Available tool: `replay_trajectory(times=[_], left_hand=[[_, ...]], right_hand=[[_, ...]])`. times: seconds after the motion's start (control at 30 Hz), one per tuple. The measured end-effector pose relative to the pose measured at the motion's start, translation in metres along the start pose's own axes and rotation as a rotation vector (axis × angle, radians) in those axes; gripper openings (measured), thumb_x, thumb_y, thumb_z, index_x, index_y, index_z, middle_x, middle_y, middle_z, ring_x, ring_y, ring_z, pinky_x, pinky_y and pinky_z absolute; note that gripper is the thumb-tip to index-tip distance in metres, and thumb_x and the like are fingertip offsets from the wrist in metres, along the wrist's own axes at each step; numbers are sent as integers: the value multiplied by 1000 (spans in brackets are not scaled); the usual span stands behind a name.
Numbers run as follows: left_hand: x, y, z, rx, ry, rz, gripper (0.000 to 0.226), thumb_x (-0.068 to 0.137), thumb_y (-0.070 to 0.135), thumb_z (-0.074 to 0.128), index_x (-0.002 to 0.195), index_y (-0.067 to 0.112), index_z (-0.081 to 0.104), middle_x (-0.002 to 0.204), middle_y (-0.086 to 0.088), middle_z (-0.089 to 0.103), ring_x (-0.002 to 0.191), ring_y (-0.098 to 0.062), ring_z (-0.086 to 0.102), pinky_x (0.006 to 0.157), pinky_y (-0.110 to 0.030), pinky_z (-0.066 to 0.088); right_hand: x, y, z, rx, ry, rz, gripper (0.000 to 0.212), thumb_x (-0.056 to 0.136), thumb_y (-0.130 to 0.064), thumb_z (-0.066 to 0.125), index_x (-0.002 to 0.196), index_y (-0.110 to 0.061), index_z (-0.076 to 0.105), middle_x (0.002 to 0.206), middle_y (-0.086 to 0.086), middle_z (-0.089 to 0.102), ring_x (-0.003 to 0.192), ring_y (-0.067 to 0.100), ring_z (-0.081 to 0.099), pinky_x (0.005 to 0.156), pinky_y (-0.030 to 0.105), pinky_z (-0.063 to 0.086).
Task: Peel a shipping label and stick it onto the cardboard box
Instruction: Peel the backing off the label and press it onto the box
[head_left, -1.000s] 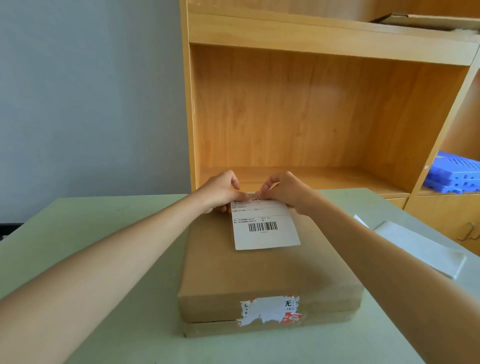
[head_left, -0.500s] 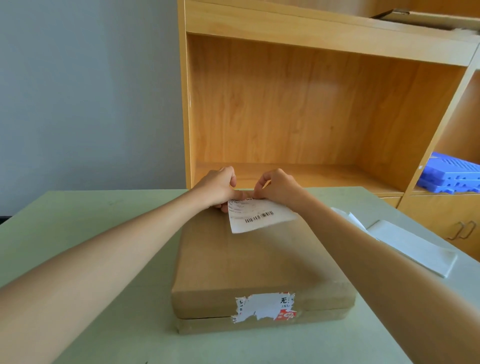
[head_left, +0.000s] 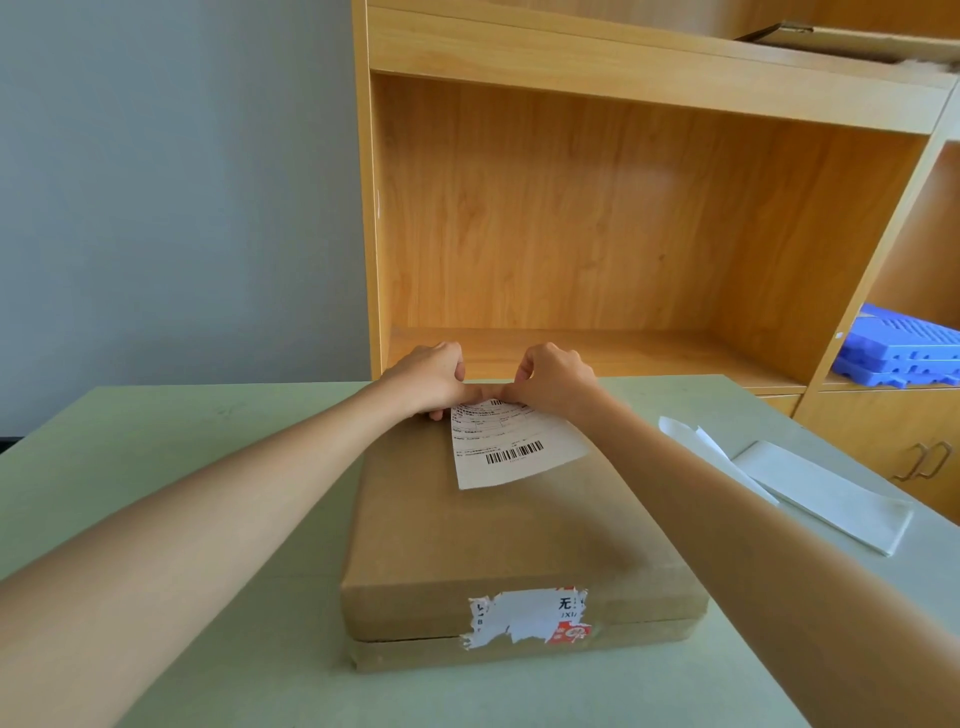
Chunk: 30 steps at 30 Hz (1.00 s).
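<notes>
A flat brown cardboard box (head_left: 498, 535) lies on the pale green table (head_left: 182, 519) in front of me. A torn old sticker (head_left: 524, 616) is on its near side. A white shipping label (head_left: 511, 452) with a barcode rests over the far part of the box top, its near right corner lifted off the cardboard. My left hand (head_left: 426, 379) and my right hand (head_left: 556, 382) both pinch the label's far edge, fingertips almost touching. The far edge itself is hidden under my fingers.
White backing strips (head_left: 826, 493) lie on the table to the right of the box. A wooden shelf unit (head_left: 623, 234) stands behind the table, with blue plastic trays (head_left: 904, 348) in its right compartment and a cabinet door with handles (head_left: 924, 460) below.
The label lay flat on the box a second ago; its near end has since lifted and tilted. Both hands stay pinched at its far edge.
</notes>
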<state>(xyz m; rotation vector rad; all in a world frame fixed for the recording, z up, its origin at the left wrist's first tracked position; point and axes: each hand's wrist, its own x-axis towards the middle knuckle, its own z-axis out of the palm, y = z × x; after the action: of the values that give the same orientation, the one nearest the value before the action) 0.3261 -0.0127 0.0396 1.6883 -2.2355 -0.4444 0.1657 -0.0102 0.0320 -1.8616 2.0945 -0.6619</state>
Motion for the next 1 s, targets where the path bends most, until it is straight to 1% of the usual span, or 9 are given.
replay_trajectory(times=[0.1,0.2,0.33,0.43,0.6,0.67,0.77,0.87,1.0], left_hand=[[3,-7,-1,-11,1,-2,46,86,55,65,95,15,46,69,-3,62,49,-12,50,54,-29,37],[4,-12,-2,-49,9,2,38,89,45,67,94,14,46,65,0,60,46,-11,50,53,-27,38],[4,-15,-3,-61,26,-8,37,88,44,69,93,14,48,64,0,59,46,-12,50,52,-27,38],[6,-15,-2,-63,29,-4,36,89,43,68,92,15,48,65,0,60,46,-12,50,58,-28,41],[6,-14,-3,-49,17,-8,35,89,45,68,92,14,52,74,-7,66,47,-12,50,62,-28,42],[6,-13,-3,-24,9,-9,38,88,49,66,93,14,53,72,-6,65,48,-12,51,60,-28,41],[5,-8,-3,94,-5,-9,47,87,61,60,89,14,56,61,-4,62,53,-15,52,60,-28,40],[4,-5,-3,173,0,0,55,84,68,55,87,13,57,54,-2,58,54,-16,54,59,-28,41],[1,-3,0,185,48,8,60,79,76,53,88,16,53,65,0,59,63,-20,56,65,-31,44]], right_hand=[[0,3,-3,-4,-11,16,46,75,-50,77,99,-14,62,109,8,65,101,29,62,73,30,45],[1,5,-6,-3,-8,30,46,77,-46,77,102,-10,63,105,9,67,95,27,64,70,29,45],[-1,14,-14,-14,-22,48,34,82,-43,74,82,-13,58,68,0,66,48,13,59,59,24,48],[-3,22,-19,5,-34,79,39,81,-48,74,72,-14,56,55,-2,64,42,12,54,62,25,53],[-4,25,-21,-61,-20,108,45,80,-57,70,85,-14,59,59,-2,64,54,15,59,69,29,50],[-6,23,-19,-112,-11,98,54,79,-62,67,101,-13,61,80,2,68,78,22,65,73,31,47],[-11,15,-15,-189,-3,58,73,73,-76,60,115,-16,58,109,4,63,106,28,60,78,33,42],[-13,4,-9,-220,-29,33,84,67,-85,56,114,-16,58,112,3,62,108,28,59,78,34,38],[-14,2,-5,-231,0,25,83,69,-84,54,117,-16,57,115,5,63,109,29,60,77,34,39]])
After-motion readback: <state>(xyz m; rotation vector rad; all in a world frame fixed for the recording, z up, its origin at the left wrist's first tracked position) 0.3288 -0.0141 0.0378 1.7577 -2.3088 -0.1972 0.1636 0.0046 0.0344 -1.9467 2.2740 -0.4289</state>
